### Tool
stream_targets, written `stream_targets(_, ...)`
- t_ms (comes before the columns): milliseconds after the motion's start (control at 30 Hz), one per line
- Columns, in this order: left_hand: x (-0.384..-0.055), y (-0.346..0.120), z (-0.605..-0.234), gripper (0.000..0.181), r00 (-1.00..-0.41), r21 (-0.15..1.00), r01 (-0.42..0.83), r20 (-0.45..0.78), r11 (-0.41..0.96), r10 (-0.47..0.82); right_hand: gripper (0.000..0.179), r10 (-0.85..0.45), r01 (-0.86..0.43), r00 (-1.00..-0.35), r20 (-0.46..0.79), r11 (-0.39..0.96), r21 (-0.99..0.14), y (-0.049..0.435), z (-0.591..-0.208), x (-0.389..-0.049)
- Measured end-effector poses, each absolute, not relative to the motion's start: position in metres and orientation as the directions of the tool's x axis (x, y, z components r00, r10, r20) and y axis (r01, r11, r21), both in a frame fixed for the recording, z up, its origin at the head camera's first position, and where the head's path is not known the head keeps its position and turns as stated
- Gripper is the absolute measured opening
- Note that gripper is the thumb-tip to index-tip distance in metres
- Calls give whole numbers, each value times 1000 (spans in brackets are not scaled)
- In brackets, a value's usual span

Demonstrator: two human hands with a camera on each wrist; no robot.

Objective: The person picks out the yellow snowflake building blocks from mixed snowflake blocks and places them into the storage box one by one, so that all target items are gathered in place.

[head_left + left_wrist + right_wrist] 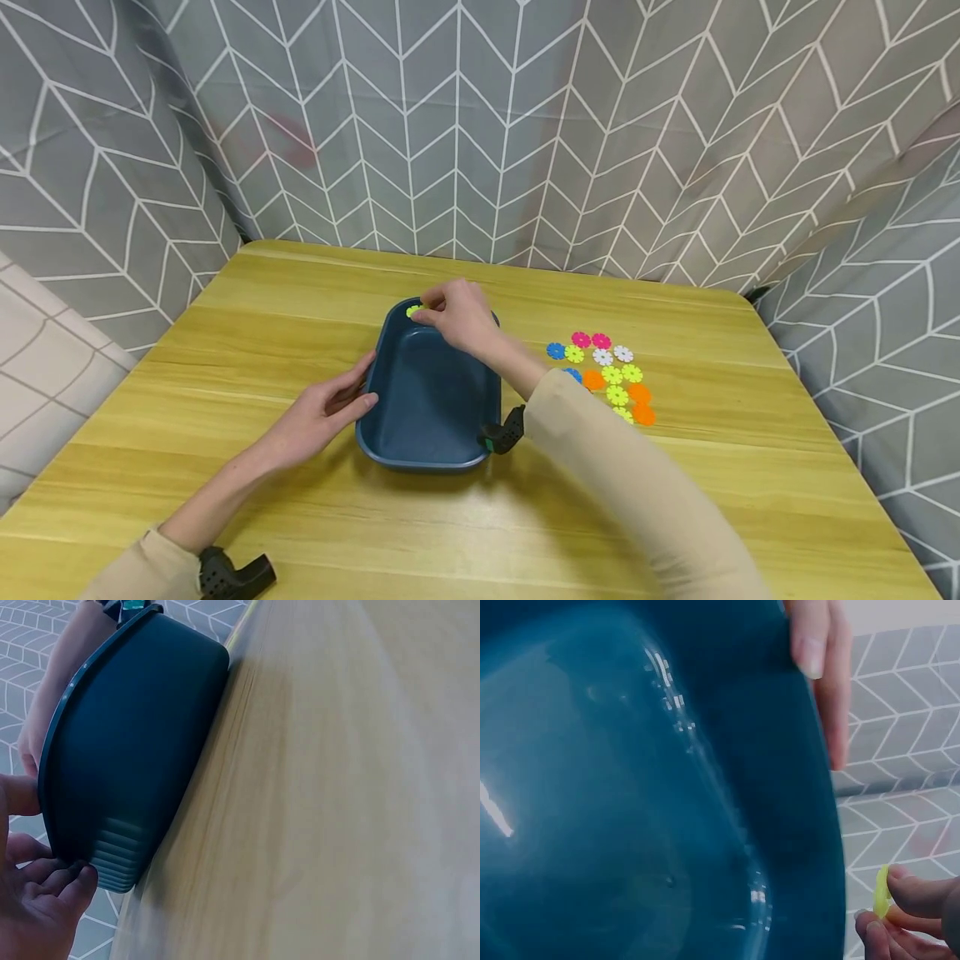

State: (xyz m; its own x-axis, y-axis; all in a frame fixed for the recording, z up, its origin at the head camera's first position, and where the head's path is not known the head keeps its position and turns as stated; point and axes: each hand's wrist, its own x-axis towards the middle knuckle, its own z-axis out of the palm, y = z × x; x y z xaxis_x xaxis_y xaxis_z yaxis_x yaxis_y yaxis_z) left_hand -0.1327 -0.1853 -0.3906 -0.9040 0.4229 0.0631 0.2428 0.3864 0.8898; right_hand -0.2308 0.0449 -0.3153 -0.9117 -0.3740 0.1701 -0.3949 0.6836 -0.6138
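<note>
A dark blue plastic basin [431,400], rectangular with rounded corners, stands on the wooden table. My left hand [330,412] holds its left side, thumb at the rim and fingers along the outer wall; the left wrist view shows those fingers near the ridged part of the wall. Over the far end of the basin, my right hand [461,317] pinches a small yellow-green notched disc [882,891] between thumb and fingertips. In the head view this disc overlaps the basin's far rim.
On the table [712,467] right of the basin lie several flat notched discs: pink [601,342], white [622,354], blue [556,351], yellow-green [617,396] and orange [642,414]. My right forearm passes over the near ones. A grey patterned curtain [480,125] hangs behind the table.
</note>
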Motion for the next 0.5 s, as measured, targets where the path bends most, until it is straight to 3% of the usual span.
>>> stream_targets(500, -133, -185, -393, 65, -899, 901, 242, 69, 360, 432, 31, -407, -368, -911, 63, 738, -566, 32, -346, -244)
